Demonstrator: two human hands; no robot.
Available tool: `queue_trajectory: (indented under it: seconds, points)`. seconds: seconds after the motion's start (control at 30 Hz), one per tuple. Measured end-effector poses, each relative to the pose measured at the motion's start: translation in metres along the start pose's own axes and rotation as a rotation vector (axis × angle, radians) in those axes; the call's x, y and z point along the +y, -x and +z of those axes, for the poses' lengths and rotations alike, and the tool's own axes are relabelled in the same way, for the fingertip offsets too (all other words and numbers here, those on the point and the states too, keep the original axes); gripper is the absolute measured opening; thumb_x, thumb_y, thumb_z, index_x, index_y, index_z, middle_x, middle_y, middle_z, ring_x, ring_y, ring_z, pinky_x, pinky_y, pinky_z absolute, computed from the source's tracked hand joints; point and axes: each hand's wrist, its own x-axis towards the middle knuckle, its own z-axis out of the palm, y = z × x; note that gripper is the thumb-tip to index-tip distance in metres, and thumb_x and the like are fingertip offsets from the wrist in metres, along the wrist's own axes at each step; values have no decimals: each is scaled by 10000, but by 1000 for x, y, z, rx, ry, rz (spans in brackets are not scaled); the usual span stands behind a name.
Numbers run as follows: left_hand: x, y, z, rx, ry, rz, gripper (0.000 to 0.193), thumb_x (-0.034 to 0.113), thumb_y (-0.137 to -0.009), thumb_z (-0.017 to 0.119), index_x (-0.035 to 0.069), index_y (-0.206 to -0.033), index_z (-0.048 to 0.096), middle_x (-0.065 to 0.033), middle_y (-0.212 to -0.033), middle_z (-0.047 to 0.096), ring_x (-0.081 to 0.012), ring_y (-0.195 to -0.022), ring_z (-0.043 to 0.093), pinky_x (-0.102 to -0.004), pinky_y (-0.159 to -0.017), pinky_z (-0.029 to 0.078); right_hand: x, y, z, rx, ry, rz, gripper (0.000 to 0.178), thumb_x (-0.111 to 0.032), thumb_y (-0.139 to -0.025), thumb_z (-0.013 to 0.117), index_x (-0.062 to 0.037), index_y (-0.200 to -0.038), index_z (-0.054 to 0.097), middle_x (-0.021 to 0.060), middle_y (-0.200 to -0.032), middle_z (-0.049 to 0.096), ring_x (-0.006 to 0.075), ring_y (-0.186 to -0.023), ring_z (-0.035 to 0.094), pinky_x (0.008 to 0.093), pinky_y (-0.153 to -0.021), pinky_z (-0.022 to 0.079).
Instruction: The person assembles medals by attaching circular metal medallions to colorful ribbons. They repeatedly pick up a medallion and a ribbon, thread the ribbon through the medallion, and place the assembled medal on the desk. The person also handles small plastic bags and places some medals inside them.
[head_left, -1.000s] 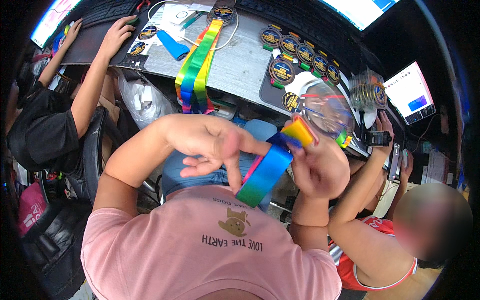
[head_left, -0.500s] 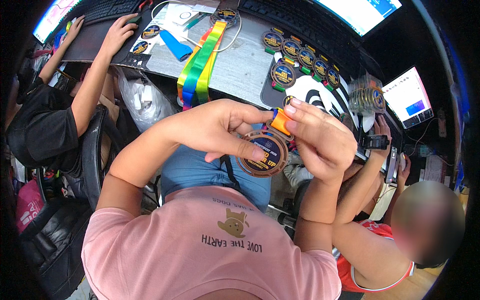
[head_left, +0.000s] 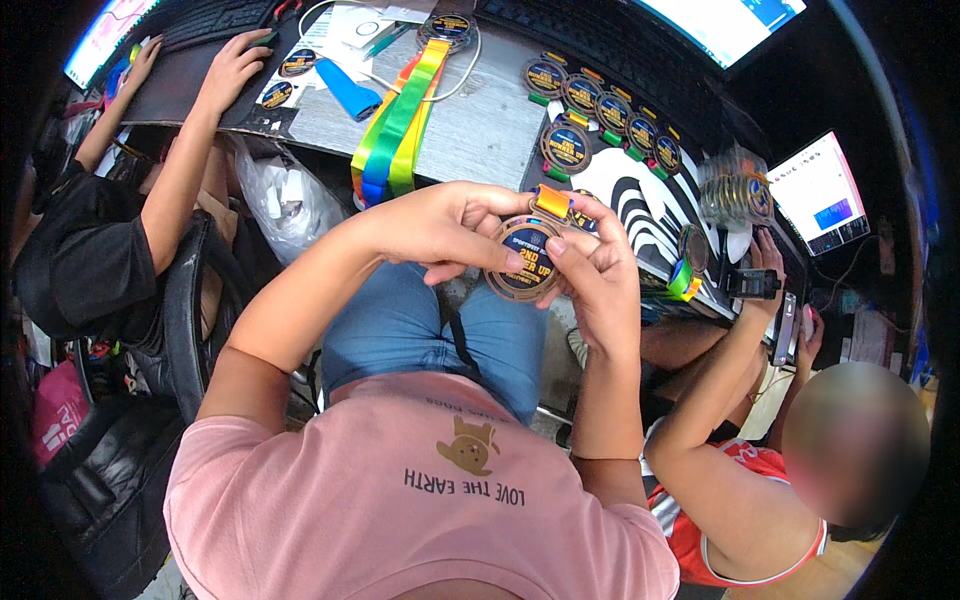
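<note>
And there's the change: the right hand (head_left: 600, 270), up at the orange ribbon (head_left: 553, 203) half a second ago, now has its thumb on the round medal (head_left: 530, 275). Both hands share the hold, so the piece looks steadier, printed face turned up.

The left hand (head_left: 435, 230) keeps a narrow pinch, thumb flat on the face, fingers behind. The right closes in from the other side, thumb at the upper rim, forefinger arching beyond it; where its hidden fingertips land, no telling. The folded ribbon sits at the medal's top, right between the two forefingers!

Beyond the left fingers, rainbow ribbons (head_left: 405, 125) spill over the desk (head_left: 480, 140) from another medal (head_left: 447, 30). Beyond the right fingers lies a single medal (head_left: 568, 150), then a row of medals (head_left: 612, 112). Out to their right come a clear bag of medals (head_left: 735, 188), a co-worker's hand (head_left: 766, 258) and, farthest, a bright screen (head_left: 822, 190).
</note>
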Motion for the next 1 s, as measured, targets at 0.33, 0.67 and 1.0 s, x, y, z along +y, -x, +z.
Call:
queue_trajectory:
  seconds: [0.33,0.67,1.0]
  points:
    - [-30,-14,-16,-69,137,-50,589,79,-882,635,-33,-1391,363,-64,-805,647,-36,-367,447,-182,-314,314,5,-1,-7,19,118,18,540,-56,-918,592,23,-1396,353,119,-810,692,99,-571,612,211,-438,481]
    - [-43,-27,2,90,81,17,629,117,-936,573,-24,-1459,253,-69,-799,651,-95,-450,567,-204,-366,371,8,-5,-13,148,197,-126,472,-48,-914,597,-26,-1348,412,83,-826,686,54,-603,575,175,-426,399]
    - [-87,-72,55,674,-1093,513,476,184,-860,635,113,-1318,522,-222,-1324,456,-350,-883,645,-412,-768,521,0,-90,-113,248,327,-102,338,-70,-893,628,-45,-1187,462,48,-694,624,53,-445,449,196,-360,285]
